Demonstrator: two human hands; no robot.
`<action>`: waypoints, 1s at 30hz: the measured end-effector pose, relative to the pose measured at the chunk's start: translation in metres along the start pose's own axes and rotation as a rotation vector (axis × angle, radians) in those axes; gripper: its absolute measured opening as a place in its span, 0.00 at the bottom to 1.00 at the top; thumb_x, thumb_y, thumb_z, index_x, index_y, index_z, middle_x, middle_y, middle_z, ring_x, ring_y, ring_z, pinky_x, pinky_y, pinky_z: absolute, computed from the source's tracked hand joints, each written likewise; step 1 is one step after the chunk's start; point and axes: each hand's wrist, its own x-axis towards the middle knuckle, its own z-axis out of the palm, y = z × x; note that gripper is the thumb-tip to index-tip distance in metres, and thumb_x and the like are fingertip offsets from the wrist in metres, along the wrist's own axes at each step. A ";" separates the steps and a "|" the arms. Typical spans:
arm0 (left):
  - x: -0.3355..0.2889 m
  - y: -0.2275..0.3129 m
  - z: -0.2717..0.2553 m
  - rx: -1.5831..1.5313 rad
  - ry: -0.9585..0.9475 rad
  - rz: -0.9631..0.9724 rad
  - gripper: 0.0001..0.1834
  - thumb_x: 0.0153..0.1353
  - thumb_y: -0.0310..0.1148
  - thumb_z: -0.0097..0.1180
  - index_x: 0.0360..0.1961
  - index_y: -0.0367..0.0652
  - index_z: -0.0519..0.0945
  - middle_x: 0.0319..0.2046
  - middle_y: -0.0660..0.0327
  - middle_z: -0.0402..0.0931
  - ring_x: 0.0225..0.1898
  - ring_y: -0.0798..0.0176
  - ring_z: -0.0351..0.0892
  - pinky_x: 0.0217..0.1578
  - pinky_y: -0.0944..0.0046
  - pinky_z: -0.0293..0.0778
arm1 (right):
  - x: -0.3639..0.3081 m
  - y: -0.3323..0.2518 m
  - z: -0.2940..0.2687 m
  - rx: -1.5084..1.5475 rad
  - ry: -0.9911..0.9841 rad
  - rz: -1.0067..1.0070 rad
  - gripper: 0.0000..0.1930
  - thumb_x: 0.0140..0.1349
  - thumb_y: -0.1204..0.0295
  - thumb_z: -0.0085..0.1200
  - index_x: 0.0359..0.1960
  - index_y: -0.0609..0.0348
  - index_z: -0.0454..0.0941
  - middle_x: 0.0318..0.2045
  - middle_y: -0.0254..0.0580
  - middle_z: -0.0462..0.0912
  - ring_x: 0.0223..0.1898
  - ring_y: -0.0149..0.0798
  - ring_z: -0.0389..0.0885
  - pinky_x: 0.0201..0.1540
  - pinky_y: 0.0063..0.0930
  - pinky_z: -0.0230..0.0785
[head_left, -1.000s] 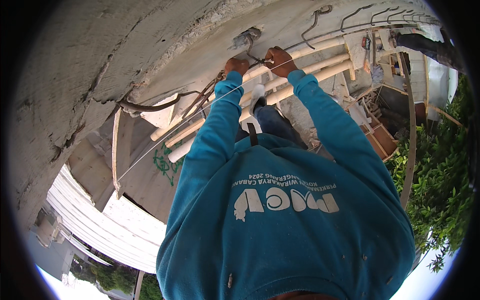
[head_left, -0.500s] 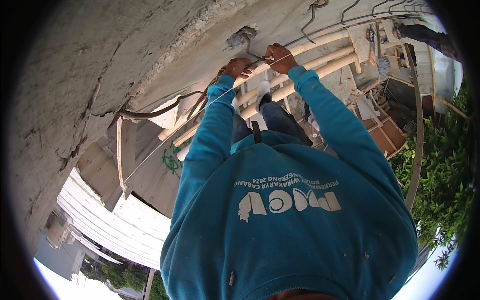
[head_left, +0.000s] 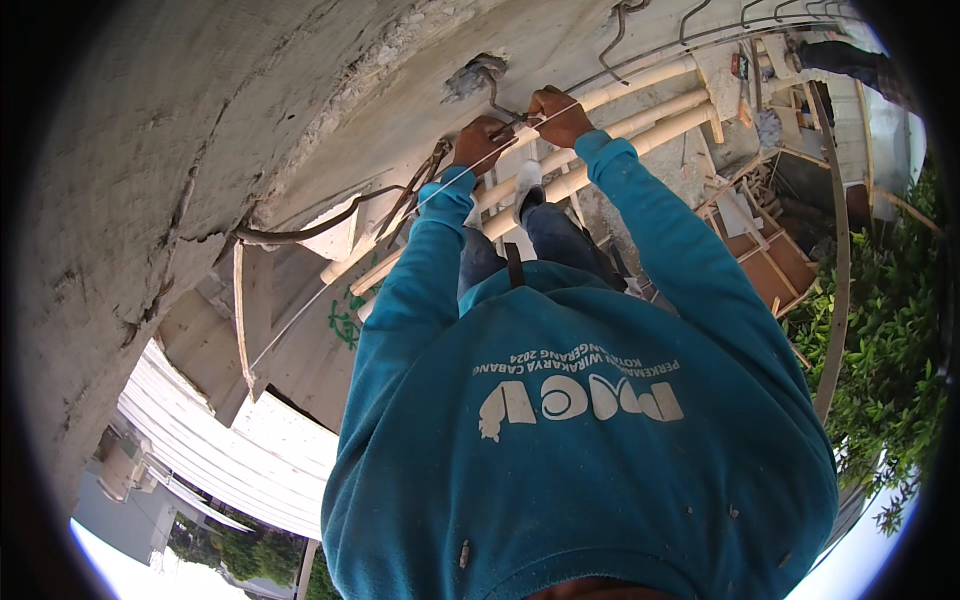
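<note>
Two bare hands meet beside a rough grey concrete wall (head_left: 290,80) as we look down along the sleeves of a teal sweatshirt (head_left: 600,480). From a broken hole in the concrete we see a dark, bent steel bar (head_left: 492,95) jutting out, its lower end reaching a long, thin, dark steel rod (head_left: 665,57) between the hands. Our left hand (head_left: 480,143) is just left of that junction, fingers curled inward; our right hand (head_left: 560,117) is just right of it, fingers bent toward the metal. The fingers appear small and overlap the steel, so we cannot tell whether either hand is pinching it. A taut white string (head_left: 290,326) crosses in front of the left sleeve and passes the right hand. Below the hands we see pale, round poles (head_left: 650,120) running side by side, with a light-coloured shoe (head_left: 530,180) among them. Another person's dark-clad leg (head_left: 845,65) shows at upper right, above green foliage (head_left: 890,320).
</note>
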 end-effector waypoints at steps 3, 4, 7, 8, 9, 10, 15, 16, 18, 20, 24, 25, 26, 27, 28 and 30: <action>-0.014 -0.004 0.016 0.188 0.307 0.124 0.16 0.55 0.42 0.62 0.43 0.47 0.84 0.47 0.56 0.78 0.47 0.52 0.78 0.46 0.55 0.73 | 0.000 -0.005 0.000 -0.006 -0.010 -0.021 0.12 0.50 0.68 0.64 0.33 0.56 0.76 0.37 0.46 0.77 0.42 0.49 0.78 0.45 0.42 0.69; -0.021 0.010 0.015 0.308 0.336 0.131 0.16 0.54 0.42 0.62 0.42 0.48 0.84 0.46 0.57 0.78 0.47 0.51 0.78 0.45 0.54 0.74 | -0.001 -0.003 -0.001 -0.015 -0.009 -0.010 0.12 0.50 0.68 0.64 0.33 0.56 0.76 0.37 0.46 0.77 0.42 0.49 0.77 0.45 0.43 0.69; -0.024 0.015 0.011 0.555 0.412 0.251 0.11 0.54 0.38 0.60 0.37 0.48 0.83 0.41 0.57 0.77 0.45 0.51 0.77 0.42 0.52 0.74 | 0.001 -0.003 -0.001 -0.026 -0.010 -0.012 0.11 0.50 0.68 0.64 0.33 0.56 0.76 0.37 0.46 0.77 0.42 0.50 0.77 0.45 0.43 0.69; -0.024 0.013 0.011 0.618 0.432 0.308 0.09 0.54 0.36 0.58 0.36 0.47 0.83 0.39 0.58 0.76 0.44 0.52 0.76 0.41 0.52 0.74 | 0.002 -0.003 -0.001 -0.028 -0.011 -0.015 0.11 0.50 0.68 0.64 0.32 0.56 0.76 0.37 0.46 0.77 0.42 0.50 0.77 0.45 0.43 0.69; -0.025 0.011 0.010 0.643 0.411 0.326 0.09 0.52 0.34 0.56 0.35 0.46 0.81 0.38 0.57 0.75 0.44 0.53 0.74 0.42 0.53 0.73 | 0.003 -0.004 -0.001 -0.021 0.013 -0.033 0.11 0.50 0.69 0.64 0.31 0.57 0.75 0.35 0.46 0.77 0.40 0.49 0.77 0.43 0.41 0.70; -0.025 0.011 0.010 0.666 0.386 0.347 0.09 0.51 0.32 0.54 0.34 0.44 0.80 0.36 0.57 0.73 0.44 0.53 0.72 0.44 0.53 0.72 | 0.000 -0.005 -0.001 -0.015 0.037 -0.046 0.10 0.50 0.71 0.64 0.30 0.58 0.75 0.34 0.46 0.76 0.38 0.49 0.77 0.42 0.40 0.70; -0.026 0.019 0.013 0.658 0.394 0.512 0.08 0.49 0.28 0.53 0.32 0.41 0.78 0.34 0.55 0.72 0.43 0.52 0.72 0.44 0.53 0.72 | -0.002 -0.003 0.002 0.009 0.088 -0.059 0.09 0.49 0.74 0.64 0.30 0.59 0.75 0.33 0.47 0.77 0.36 0.49 0.77 0.41 0.39 0.71; -0.023 0.024 0.012 0.619 0.431 0.526 0.06 0.49 0.27 0.54 0.30 0.41 0.78 0.33 0.55 0.73 0.42 0.52 0.73 0.42 0.53 0.73 | -0.002 -0.003 0.001 0.002 0.086 -0.070 0.09 0.48 0.75 0.64 0.30 0.58 0.75 0.33 0.46 0.77 0.37 0.49 0.78 0.41 0.39 0.71; -0.015 0.030 0.014 0.547 0.483 0.501 0.05 0.50 0.27 0.54 0.29 0.42 0.79 0.31 0.55 0.75 0.40 0.51 0.75 0.41 0.54 0.74 | 0.000 -0.002 0.000 -0.012 0.061 -0.092 0.09 0.49 0.73 0.64 0.30 0.58 0.76 0.34 0.46 0.77 0.39 0.49 0.77 0.43 0.40 0.71; -0.007 0.026 0.025 0.473 0.514 0.418 0.05 0.52 0.27 0.54 0.30 0.42 0.80 0.31 0.54 0.76 0.39 0.50 0.75 0.41 0.55 0.73 | 0.002 -0.002 -0.001 -0.030 0.003 -0.115 0.10 0.50 0.70 0.64 0.32 0.56 0.76 0.36 0.46 0.77 0.42 0.50 0.77 0.45 0.43 0.70; 0.010 0.028 0.032 0.420 0.525 0.422 0.06 0.56 0.30 0.54 0.32 0.42 0.81 0.31 0.55 0.79 0.35 0.50 0.78 0.39 0.53 0.74 | 0.006 0.008 0.006 -0.068 0.009 -0.109 0.10 0.50 0.69 0.63 0.33 0.56 0.77 0.36 0.46 0.76 0.42 0.50 0.77 0.45 0.43 0.70; 0.006 0.038 0.028 0.348 0.525 0.406 0.06 0.57 0.30 0.54 0.33 0.42 0.81 0.30 0.55 0.80 0.34 0.50 0.79 0.38 0.52 0.74 | 0.005 0.011 0.007 -0.068 0.004 -0.110 0.10 0.50 0.68 0.63 0.33 0.56 0.78 0.36 0.46 0.76 0.42 0.51 0.77 0.45 0.43 0.70; 0.004 0.044 0.027 0.277 0.526 0.390 0.07 0.57 0.31 0.55 0.34 0.42 0.81 0.30 0.55 0.80 0.33 0.50 0.79 0.37 0.52 0.74 | 0.004 0.013 0.008 -0.068 -0.002 -0.112 0.10 0.50 0.68 0.63 0.33 0.56 0.78 0.36 0.46 0.76 0.42 0.51 0.77 0.45 0.43 0.70; 0.007 0.044 0.029 0.218 0.529 0.355 0.07 0.57 0.32 0.55 0.35 0.42 0.82 0.30 0.55 0.81 0.33 0.50 0.80 0.37 0.52 0.75 | 0.004 0.015 0.008 -0.063 -0.005 -0.115 0.11 0.50 0.67 0.63 0.32 0.56 0.78 0.36 0.47 0.76 0.42 0.51 0.77 0.45 0.43 0.70; 0.009 0.044 0.028 0.160 0.538 0.319 0.08 0.57 0.32 0.55 0.36 0.43 0.82 0.31 0.55 0.82 0.33 0.50 0.81 0.37 0.53 0.75 | 0.007 0.016 0.006 -0.059 -0.008 -0.124 0.11 0.50 0.66 0.63 0.32 0.57 0.78 0.36 0.47 0.77 0.42 0.51 0.77 0.45 0.43 0.71; 0.009 0.044 0.029 0.037 0.554 0.211 0.10 0.57 0.34 0.57 0.38 0.43 0.82 0.32 0.55 0.83 0.33 0.51 0.82 0.37 0.55 0.75 | 0.009 0.015 0.006 -0.055 -0.021 -0.122 0.12 0.51 0.63 0.62 0.31 0.57 0.79 0.37 0.49 0.77 0.42 0.52 0.78 0.44 0.43 0.71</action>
